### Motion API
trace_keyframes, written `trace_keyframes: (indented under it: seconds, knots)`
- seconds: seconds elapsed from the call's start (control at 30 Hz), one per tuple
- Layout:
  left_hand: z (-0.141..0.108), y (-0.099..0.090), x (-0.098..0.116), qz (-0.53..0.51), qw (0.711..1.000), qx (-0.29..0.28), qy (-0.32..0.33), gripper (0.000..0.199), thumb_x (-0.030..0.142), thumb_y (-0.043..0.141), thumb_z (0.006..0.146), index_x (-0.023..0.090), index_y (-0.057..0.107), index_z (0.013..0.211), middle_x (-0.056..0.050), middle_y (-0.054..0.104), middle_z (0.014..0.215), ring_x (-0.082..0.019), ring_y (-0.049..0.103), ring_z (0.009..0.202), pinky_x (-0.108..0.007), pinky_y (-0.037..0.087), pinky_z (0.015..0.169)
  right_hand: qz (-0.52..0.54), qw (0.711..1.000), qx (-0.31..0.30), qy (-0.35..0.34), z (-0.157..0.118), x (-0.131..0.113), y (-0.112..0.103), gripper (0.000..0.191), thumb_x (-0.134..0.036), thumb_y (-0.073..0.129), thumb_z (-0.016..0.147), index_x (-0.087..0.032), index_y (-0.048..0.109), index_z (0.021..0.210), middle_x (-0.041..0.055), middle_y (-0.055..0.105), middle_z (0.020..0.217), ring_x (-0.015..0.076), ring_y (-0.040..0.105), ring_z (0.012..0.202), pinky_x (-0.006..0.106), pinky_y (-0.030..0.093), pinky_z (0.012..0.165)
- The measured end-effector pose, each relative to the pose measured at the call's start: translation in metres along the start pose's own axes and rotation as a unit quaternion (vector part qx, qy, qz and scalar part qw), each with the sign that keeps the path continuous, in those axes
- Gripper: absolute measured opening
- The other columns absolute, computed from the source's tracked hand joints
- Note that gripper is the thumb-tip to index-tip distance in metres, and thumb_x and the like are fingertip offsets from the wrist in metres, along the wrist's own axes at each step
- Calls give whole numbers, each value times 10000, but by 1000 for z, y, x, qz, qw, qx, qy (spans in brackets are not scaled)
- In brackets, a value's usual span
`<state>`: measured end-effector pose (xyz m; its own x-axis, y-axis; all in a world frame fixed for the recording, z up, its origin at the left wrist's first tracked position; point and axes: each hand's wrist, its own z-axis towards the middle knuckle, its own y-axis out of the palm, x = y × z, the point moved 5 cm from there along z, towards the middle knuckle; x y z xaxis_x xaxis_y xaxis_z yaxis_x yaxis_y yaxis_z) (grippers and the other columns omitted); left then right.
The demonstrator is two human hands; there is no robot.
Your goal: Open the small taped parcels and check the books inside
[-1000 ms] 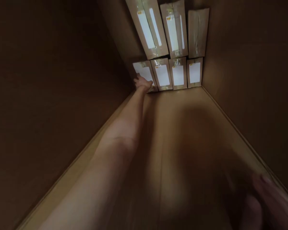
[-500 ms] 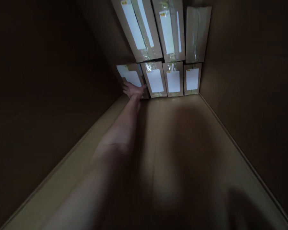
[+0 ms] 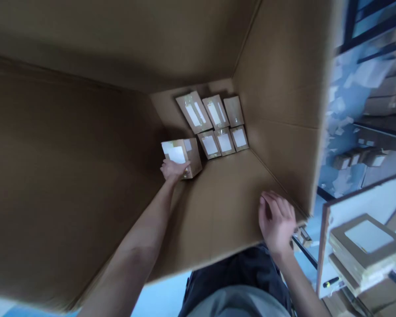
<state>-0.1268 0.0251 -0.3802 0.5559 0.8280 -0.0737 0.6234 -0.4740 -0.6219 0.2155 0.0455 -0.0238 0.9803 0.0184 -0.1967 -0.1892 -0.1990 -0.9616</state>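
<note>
A small cardboard box (image 3: 194, 154) with a white label on its face is gripped in my left hand (image 3: 174, 169), thumb at the right side and fingers at the left. It stands forward of the other boxes, inside a large carton (image 3: 214, 207) lying open toward me. Behind it, taped and labelled small boxes (image 3: 225, 141) are stacked in two rows against the carton's back. My right hand (image 3: 277, 218) hovers near the carton's front right edge. Its fingers are loosely curled in, with nothing seen in them.
The carton's side wall (image 3: 280, 79) rises to the right of my hands. Outside it, a white-topped table (image 3: 336, 215) carries a stack of flat packages (image 3: 369, 246) and a marker (image 3: 331, 282). Shelving with more boxes (image 3: 359, 158) and scattered papers lies beyond.
My left hand has drawn the lower left box out of its row, toward me. The view has pulled back from deep inside the carton, and my right hand now shows.
</note>
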Motion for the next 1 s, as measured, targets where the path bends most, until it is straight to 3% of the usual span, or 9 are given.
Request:
trace_keyframes:
  seconds: [0.13, 0.23, 0.33, 0.43, 0.53, 0.63, 0.73, 0.87, 1.0]
  knots:
    - [-90, -91, 24, 39, 998, -48, 27, 814, 489, 873, 829, 32, 544, 1417, -396, 632, 1537, -529, 605, 1541, -555, 504, 1243, 42, 998, -6, 50, -3, 15, 17, 248, -231, 576, 1175, -219, 820, 1129, 109, 884, 1140, 271, 779, 1106, 403, 517, 976]
    - [-173, -161, 49, 55, 992, -53, 103, 653, 542, 808, 886, 102, 612, 1327, -314, 751, 1403, -475, 742, 1383, -509, 588, 1119, 75, 993, -45, 76, 3, 20, 27, 256, -238, 586, 1160, -211, 826, 1074, 132, 871, 1115, 305, 747, 1078, 424, 513, 957]
    - [-260, -223, 71, 86, 974, -21, 208, 682, 655, 821, 848, 184, 636, 1305, -227, 802, 1349, -442, 761, 1351, -492, 606, 1093, 140, 983, -50, 105, 7, 15, 19, 227, -199, 610, 1132, -210, 830, 1078, 145, 864, 1149, 318, 738, 1126, 434, 545, 993]
    - [-345, -272, 97, 134, 930, 81, 331, 773, 717, 884, 719, 191, 664, 1239, -268, 774, 1384, -521, 616, 1521, -557, 495, 1265, 229, 960, 17, 158, -16, 11, -6, 225, -142, 610, 1107, -204, 826, 1119, 137, 851, 1261, 307, 735, 1221, 434, 566, 1093]
    - [-418, -293, 131, 128, 881, 143, 432, 790, 782, 878, 711, 244, 639, 1238, -208, 773, 1375, -496, 659, 1455, -584, 527, 1240, 286, 937, 115, 164, -66, 18, -33, 251, -171, 583, 1135, -214, 819, 1209, 129, 835, 1312, 286, 732, 1287, 432, 565, 1149]
    - [-480, -278, 172, 118, 845, 123, 506, 740, 798, 869, 753, 320, 596, 1248, -135, 739, 1438, -458, 698, 1392, -586, 601, 1139, 296, 917, 179, 199, -135, 54, -54, 251, -222, 598, 1134, -254, 828, 1229, 116, 838, 1310, 296, 743, 1296, 459, 583, 1134]
    - [-541, -231, 209, 131, 800, 92, 579, 717, 753, 906, 759, 342, 572, 1242, -112, 724, 1423, -445, 698, 1381, -592, 597, 1141, 288, 863, 261, 323, -223, 124, -68, 274, -240, 580, 1103, -252, 846, 1167, 131, 848, 1284, 313, 760, 1247, 500, 591, 1152]
    - [-619, -135, 244, 151, 751, 67, 640, 674, 693, 897, 798, 310, 553, 1233, -121, 702, 1412, -405, 690, 1372, -557, 571, 1170, 234, 726, 405, 505, -356, 227, -75, 349, -369, 525, 1092, -212, 825, 1176, 178, 843, 1243, 335, 753, 1224, 552, 575, 1186]
    - [-684, -27, 272, 177, 736, 55, 651, 623, 615, 899, 811, 268, 545, 1187, -144, 695, 1359, -393, 670, 1391, -524, 550, 1189, 154, 578, 500, 627, -464, 310, -72, 509, -525, 510, 1082, -145, 761, 1308, 267, 764, 1388, 392, 690, 1373, 609, 510, 1260]
